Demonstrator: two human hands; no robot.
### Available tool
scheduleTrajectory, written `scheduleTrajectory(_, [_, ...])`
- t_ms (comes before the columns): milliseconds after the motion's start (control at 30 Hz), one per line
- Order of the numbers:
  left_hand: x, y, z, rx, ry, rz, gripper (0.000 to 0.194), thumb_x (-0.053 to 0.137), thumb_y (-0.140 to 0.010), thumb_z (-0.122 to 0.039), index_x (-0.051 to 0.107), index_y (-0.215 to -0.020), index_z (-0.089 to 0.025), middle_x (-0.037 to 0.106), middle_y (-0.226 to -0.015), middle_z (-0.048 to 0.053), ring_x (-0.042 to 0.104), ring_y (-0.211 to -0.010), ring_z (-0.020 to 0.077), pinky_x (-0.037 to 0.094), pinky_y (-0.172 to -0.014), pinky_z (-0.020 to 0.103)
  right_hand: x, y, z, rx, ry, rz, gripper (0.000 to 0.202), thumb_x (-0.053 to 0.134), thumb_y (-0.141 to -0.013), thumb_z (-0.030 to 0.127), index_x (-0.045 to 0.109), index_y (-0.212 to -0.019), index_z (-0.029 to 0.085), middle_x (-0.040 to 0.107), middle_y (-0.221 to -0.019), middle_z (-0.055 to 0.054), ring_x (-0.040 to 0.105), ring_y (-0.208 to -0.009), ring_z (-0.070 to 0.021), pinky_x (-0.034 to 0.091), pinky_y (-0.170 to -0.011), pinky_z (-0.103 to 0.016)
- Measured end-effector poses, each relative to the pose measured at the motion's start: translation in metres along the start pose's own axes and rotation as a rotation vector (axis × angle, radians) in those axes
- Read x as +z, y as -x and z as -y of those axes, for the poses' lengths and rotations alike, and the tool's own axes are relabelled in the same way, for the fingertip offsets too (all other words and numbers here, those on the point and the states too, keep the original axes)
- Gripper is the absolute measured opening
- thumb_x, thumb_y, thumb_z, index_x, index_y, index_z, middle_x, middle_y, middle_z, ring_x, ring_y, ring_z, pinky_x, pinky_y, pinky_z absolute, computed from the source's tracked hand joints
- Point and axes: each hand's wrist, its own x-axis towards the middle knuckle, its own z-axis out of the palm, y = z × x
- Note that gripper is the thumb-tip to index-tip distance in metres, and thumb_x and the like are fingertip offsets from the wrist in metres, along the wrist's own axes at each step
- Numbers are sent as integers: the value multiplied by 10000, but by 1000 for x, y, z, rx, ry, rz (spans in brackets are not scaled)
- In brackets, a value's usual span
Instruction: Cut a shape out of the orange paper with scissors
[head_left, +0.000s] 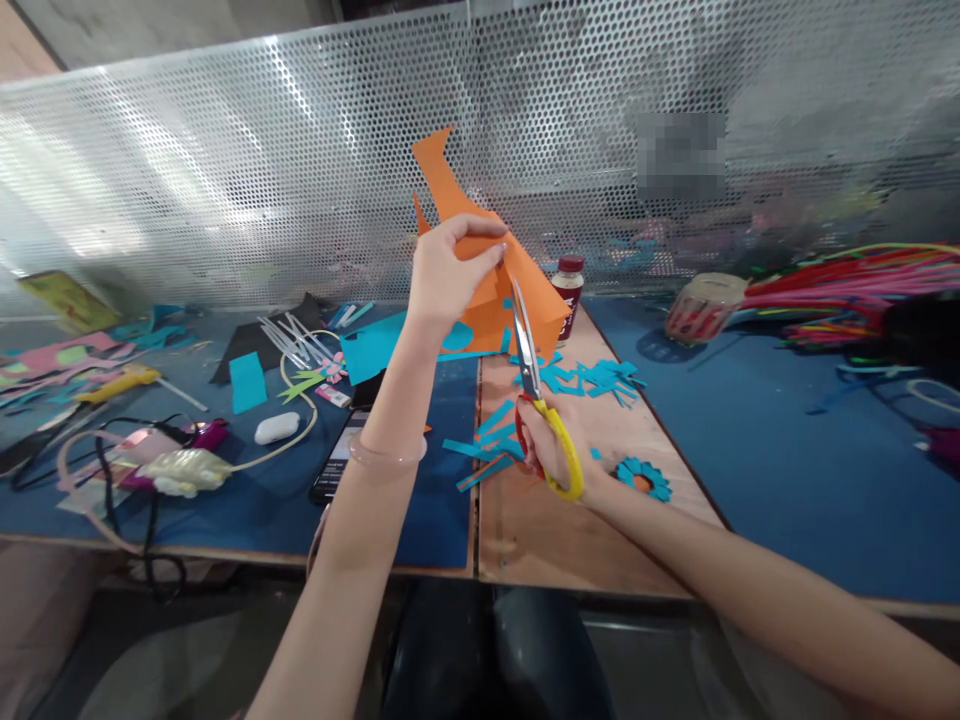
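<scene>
My left hand (pixel 456 265) pinches a sheet of orange paper (pixel 536 295) between thumb and fingers, holding it up over the table. My right hand (pixel 551 445) grips a pair of scissors (pixel 527 365) by its red and yellow handles. The blades point upward, and their tips meet the orange paper just below my left fingertips. Blue paper strips (pixel 491 440) lie loose under the scissors. A blue paper flower with an orange centre (pixel 643 479) rests beside my right wrist.
Behind stands a bottle with a dark red cap (pixel 570 290). A phone (pixel 341 455), a white earbud case (pixel 277 428) and a yellow glue gun (pixel 124 383) lie leftward. At right, a jar (pixel 705 305) sits near colourful pipe cleaners (pixel 847 290). A perforated metal panel (pixel 337 150) rises behind.
</scene>
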Motion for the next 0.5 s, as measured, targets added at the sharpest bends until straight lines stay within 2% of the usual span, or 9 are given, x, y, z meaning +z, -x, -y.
scheduleTrajectory(100, [1, 0, 0, -11, -2, -8, 173, 718, -808, -103, 705, -919, -235, 733, -1019, -5, 669, -1048, 220, 509, -1051, 486, 2, 1, 3, -4, -16, -57, 267, 517, -912, 462, 432, -779, 247, 357, -457, 101, 369, -277, -97, 306, -261, -221])
scheduleTrajectory(267, [1, 1, 0, -25, 19, -4, 171, 705, -801, -115, 702, -938, -218, 728, -1038, 3, 655, -1104, 241, 499, -1052, 478, 2, 1, 3, -10, -19, -49, 281, 546, -886, 485, 436, -775, 252, 378, -455, 93, 377, -285, -100, 317, -257, -222])
scheduleTrajectory(500, [0, 1, 4, 8, 21, 1, 148, 696, -829, -131, 712, -956, -204, 736, -1040, 17, 685, -988, 193, 565, -965, 435, 2, -1, -1, 13, -26, -50, 274, 534, -885, 506, 466, -810, 251, 377, -471, 88, 375, -308, -103, 337, -267, -231])
